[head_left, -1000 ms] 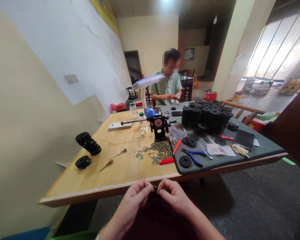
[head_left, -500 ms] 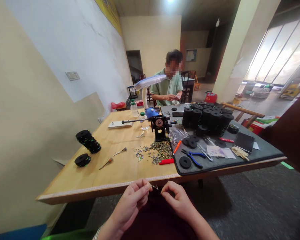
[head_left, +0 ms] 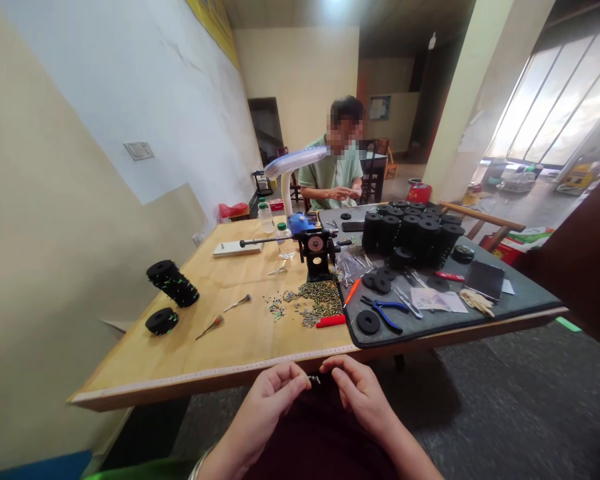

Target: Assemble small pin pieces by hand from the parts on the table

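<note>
Counter [head_left: 220, 347]: pale wood, dark mat [head_left: 530, 301] at 2 o'clock.
Room: yellow-white wall [head_left: 55, 233] at 9 o'clock.
Grip: left hand [head_left: 275, 400] and right hand [head_left: 360, 393] pinch small metal piece [head_left: 314, 379] at 6 o'clock.
Banner [head_left: 213, 23]: writing unreadable.

One camera rides on my head, close above my left hand [head_left: 273, 397] and right hand [head_left: 363, 393], just short of the wooden table [head_left: 240, 340], facing forward and down along it.

left hand [head_left: 273, 395] and right hand [head_left: 359, 395], fingertips pinched, close together
</note>
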Demonstrator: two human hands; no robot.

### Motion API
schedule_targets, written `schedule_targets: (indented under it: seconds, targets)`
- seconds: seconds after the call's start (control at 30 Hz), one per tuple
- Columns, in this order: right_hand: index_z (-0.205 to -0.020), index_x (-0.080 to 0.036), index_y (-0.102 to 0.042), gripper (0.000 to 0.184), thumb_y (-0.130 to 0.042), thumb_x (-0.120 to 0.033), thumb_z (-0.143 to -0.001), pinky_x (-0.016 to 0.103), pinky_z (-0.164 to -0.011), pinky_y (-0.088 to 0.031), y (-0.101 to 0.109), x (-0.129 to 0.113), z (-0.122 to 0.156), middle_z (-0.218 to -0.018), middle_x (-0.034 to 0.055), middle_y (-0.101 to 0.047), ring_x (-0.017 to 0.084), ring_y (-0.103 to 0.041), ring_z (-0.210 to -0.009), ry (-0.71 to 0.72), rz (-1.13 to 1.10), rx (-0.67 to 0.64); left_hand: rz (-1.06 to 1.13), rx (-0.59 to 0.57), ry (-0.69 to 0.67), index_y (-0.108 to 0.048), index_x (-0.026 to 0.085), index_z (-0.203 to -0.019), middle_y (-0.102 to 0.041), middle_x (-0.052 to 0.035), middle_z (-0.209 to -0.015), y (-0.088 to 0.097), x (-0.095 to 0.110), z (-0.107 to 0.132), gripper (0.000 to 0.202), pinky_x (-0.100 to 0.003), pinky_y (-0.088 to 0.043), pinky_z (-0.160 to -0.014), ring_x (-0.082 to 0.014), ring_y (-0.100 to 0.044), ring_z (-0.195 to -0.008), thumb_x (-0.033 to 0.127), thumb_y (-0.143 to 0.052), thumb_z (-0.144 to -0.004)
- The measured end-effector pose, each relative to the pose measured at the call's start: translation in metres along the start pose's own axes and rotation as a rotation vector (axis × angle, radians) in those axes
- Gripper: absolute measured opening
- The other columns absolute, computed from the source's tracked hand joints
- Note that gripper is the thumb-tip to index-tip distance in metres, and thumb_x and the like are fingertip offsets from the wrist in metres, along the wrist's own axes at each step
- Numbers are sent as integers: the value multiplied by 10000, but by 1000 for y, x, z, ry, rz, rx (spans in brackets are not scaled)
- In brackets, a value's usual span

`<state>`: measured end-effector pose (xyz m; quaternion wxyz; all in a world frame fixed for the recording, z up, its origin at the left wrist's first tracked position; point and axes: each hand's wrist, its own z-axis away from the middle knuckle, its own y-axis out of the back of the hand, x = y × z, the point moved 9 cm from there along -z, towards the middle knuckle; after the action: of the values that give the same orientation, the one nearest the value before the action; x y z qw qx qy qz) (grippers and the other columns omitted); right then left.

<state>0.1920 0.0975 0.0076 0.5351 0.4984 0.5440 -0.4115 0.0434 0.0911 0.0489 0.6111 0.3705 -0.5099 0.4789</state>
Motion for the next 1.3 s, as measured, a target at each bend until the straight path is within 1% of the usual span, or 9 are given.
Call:
schedule_targets:
  seconds: [0.07,0.13,0.3,0.37,0.53,0.77,1.03,1.17,1.3]
  targets:
    - [-958,-177,-631,337,-509,-485,-890,187,-364,-284,-17,4,1,-786,27,-680,41,-358,-361,-76,-120,-119,-29,5,-11,-657,141,-684,-472,43,-545,0,1,0,357,-220,-224,-484,-91,-311,-507,493,-708,-720]
    - [-925,-167,-625,324,-573,-478,-851,176,-367,-276,-26,4,1,-737,17,-680,41,-356,-374,-113,-157,-167,-51,8,-20,-660,150,-669,-522,25,-561,1,3,0,335,-223,-267,-507,-107,-367,-531,478,-715,-712]
    - [-748,-168,-616,254,-618,-411,-821,183,-419,-301,-23,-4,-1,-573,-31,-593,71,-393,-434,-93,-96,-101,-61,15,-16,-670,148,-667,-624,-19,-648,2,4,0,316,-237,-364,-604,-145,-485,-626,456,-739,-682]
    - [-719,-172,-620,246,-593,-386,-838,193,-445,-323,-20,-8,-2,-570,-33,-571,82,-411,-458,-57,-57,-92,-56,16,-1,-671,142,-675,-589,1,-610,3,1,0,328,-223,-336,-560,-122,-446,-576,463,-738,-683]
    - [-677,-175,-631,212,-573,-289,-846,231,-575,-385,-10,-16,1,-616,-20,-549,127,-492,-594,83,136,-41,24,-2,37,-661,134,-696,-369,82,-481,6,-6,-1,364,-219,-145,-445,-68,-228,-452,494,-715,-705]
    - [-692,-181,-588,215,-559,-293,-873,252,-652,-406,-5,-6,7,-732,5,-560,150,-517,-690,137,166,-48,47,-10,34,-662,124,-721,-370,77,-496,11,-7,-2,344,-228,-136,-446,-64,-226,-456,464,-711,-730]
    - [-711,-172,-644,181,-576,-259,-855,249,-617,-415,-4,15,10,-676,4,-596,147,-534,-643,74,170,-26,49,-18,52,-667,121,-725,-380,75,-503,9,-6,-2,341,-231,-130,-450,-64,-226,-464,457,-725,-708]
    - [-871,-172,-706,181,-558,-276,-868,235,-542,-436,-12,17,8,-773,38,-684,126,-552,-556,21,122,-100,31,-45,78,-657,124,-719,-371,83,-485,5,-9,-1,360,-237,-114,-448,-64,-212,-454,478,-721,-697]
    - [-1004,-181,-694,207,-579,-232,-839,251,-599,-476,-15,1,5,-870,49,-704,125,-596,-577,51,95,-98,-5,-62,80,-651,121,-719,-380,81,-484,3,-10,-1,369,-241,-105,-451,-65,-211,-455,486,-708,-702]
